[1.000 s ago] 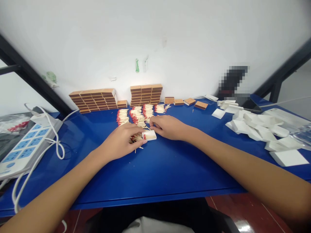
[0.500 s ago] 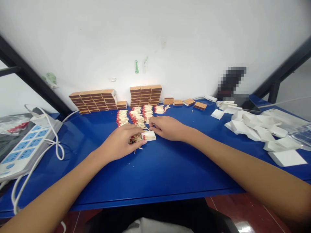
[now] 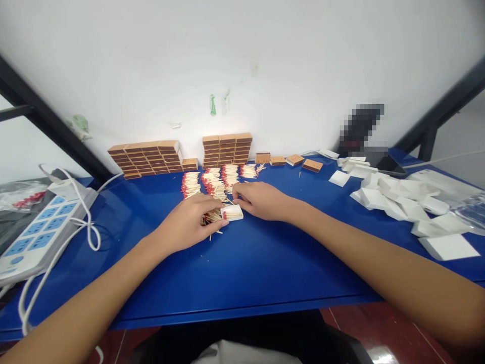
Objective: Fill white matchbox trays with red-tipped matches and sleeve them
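Observation:
A small white tray with some red-tipped matches in it lies at the middle of the blue table. My left hand grips its left end between thumb and fingers, over a loose heap of matches. Just above the tray's right end is my right hand, its fingers pinched together; whether matches are between them is too small to tell. Beyond my hands lie rows of matches, with red heads mostly to the left.
Stacked brown matchboxes and a second stack line the wall, with single boxes to their right. White trays are heaped at right. A power strip with white cables sits at left.

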`<state>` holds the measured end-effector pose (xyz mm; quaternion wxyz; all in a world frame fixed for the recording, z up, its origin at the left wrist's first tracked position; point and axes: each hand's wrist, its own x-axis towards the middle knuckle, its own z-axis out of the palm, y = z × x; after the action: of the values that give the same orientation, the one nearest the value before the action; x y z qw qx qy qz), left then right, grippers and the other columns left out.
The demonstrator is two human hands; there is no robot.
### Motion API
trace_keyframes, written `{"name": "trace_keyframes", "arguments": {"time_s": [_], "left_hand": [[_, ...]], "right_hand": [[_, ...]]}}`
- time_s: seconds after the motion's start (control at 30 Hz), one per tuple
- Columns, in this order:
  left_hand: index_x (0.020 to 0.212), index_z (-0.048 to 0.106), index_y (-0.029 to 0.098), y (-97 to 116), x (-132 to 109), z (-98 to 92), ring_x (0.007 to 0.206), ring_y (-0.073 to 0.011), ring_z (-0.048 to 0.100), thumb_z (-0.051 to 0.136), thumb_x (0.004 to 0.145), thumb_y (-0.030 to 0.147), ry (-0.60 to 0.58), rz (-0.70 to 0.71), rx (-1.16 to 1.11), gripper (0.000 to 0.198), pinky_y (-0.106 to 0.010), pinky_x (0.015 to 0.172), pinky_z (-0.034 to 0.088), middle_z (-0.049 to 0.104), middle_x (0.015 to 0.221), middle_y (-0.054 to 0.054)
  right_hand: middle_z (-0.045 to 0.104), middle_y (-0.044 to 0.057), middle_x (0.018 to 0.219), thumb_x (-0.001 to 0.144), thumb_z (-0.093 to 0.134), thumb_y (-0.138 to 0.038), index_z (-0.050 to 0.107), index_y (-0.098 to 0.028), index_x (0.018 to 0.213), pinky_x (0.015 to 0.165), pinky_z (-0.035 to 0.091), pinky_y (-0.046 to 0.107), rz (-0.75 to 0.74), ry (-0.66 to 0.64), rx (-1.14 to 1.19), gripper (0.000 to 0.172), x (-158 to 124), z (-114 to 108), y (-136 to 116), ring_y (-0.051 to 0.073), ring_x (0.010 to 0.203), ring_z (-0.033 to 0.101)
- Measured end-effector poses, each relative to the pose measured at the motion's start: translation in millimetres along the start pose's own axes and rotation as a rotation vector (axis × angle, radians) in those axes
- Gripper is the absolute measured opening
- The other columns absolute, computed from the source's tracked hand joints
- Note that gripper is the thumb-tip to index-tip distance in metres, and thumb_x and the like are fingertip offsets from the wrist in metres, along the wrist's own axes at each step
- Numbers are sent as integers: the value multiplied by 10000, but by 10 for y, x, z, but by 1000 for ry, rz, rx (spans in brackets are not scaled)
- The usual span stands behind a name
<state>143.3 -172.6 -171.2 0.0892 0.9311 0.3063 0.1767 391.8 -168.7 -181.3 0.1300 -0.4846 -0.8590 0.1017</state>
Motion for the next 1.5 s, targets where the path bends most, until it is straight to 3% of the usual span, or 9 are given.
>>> {"name": "trace_keyframes", "arguments": {"time_s": [1.5], "left_hand": [[1266,703,232,11,11,-20,1021,-264,671,678,964,413,-46,-20,-7,353,-382,855,530,725,1084,-78]], "right_hand": [[705,59,908,1029,493,-277,592,-203,979,635,267,285,-2,7,3,134,-6,6,-4,175,719,540]]}}
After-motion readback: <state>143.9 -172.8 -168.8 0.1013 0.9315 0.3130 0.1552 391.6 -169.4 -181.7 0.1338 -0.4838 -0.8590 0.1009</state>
